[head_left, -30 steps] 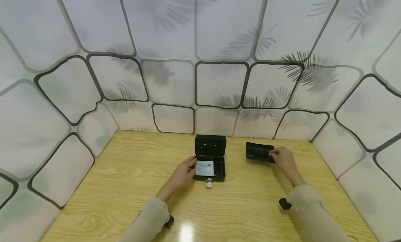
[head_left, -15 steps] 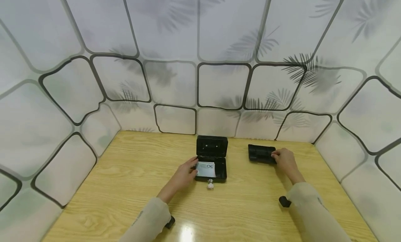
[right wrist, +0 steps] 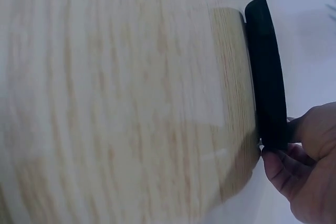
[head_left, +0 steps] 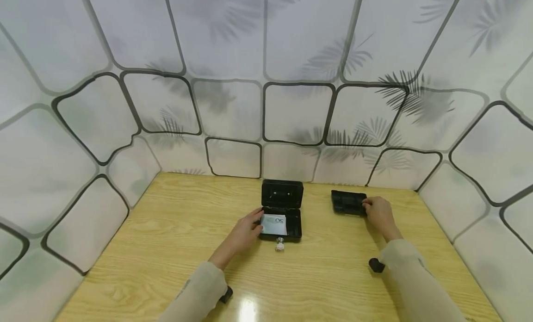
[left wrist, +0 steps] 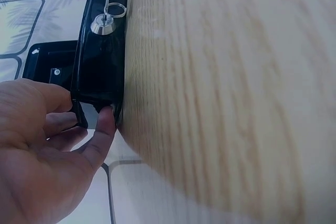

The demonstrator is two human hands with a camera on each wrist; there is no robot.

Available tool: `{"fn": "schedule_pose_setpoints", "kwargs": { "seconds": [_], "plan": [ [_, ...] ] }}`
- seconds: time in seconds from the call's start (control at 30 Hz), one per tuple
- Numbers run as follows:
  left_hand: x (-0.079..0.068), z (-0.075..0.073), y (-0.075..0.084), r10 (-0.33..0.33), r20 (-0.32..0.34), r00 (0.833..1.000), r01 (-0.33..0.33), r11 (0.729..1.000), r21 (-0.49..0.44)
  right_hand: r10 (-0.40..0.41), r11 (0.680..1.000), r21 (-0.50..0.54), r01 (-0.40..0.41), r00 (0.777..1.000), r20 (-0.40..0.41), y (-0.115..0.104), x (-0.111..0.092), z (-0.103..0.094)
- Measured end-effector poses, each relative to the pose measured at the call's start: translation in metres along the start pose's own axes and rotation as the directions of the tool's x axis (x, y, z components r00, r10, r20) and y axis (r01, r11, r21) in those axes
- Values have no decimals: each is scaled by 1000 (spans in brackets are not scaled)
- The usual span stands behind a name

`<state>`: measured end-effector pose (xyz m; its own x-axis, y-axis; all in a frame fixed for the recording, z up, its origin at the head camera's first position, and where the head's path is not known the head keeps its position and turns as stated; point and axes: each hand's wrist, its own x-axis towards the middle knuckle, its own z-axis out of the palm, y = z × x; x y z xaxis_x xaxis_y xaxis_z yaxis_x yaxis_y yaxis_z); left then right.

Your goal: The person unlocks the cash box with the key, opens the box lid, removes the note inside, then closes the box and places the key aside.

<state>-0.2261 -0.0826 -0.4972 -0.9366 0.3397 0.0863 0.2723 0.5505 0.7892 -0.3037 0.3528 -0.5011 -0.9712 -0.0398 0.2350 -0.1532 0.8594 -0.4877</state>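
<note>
A black cash box (head_left: 294, 222) stands with its lid (head_left: 282, 194) raised. A stack of banknotes (head_left: 273, 225), the top one marked 50, lies at the left inside it. At the box's left end, my left hand (head_left: 245, 229) grips the side wall, thumb low and fingers curled about the edge, as the left wrist view shows. The front lock holds a key (left wrist: 106, 9) with a ring. Off to the right, a black tray (head_left: 347, 204) with compartments lies close over the table. My right hand (head_left: 379, 215) pinches its right end between thumb and fingers.
The pale wooden table (head_left: 175, 248) runs back to a patterned fabric wall (head_left: 233, 157) close behind the lid. Similar walls rise at both sides. A black wrist piece hangs under each sleeve.
My right hand has lowered the tray slightly, and it now lies flatter to the table. My left hand stays on the cash box. The head view has shifted a little.
</note>
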Motion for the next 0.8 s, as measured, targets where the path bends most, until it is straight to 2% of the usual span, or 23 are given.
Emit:
{"fn": "schedule_pose_setpoints", "kwargs": {
  "seconds": [0.5,0.8],
  "plan": [
    [2,0,-1,-18,14,1000,18,1000,-24,31,999,-21,-30,999,11,-1,3,1],
    [2,0,-1,-17,18,1000,17,1000,-19,19,999,37,-15,994,-105,-12,-2,2]
  ]
}}
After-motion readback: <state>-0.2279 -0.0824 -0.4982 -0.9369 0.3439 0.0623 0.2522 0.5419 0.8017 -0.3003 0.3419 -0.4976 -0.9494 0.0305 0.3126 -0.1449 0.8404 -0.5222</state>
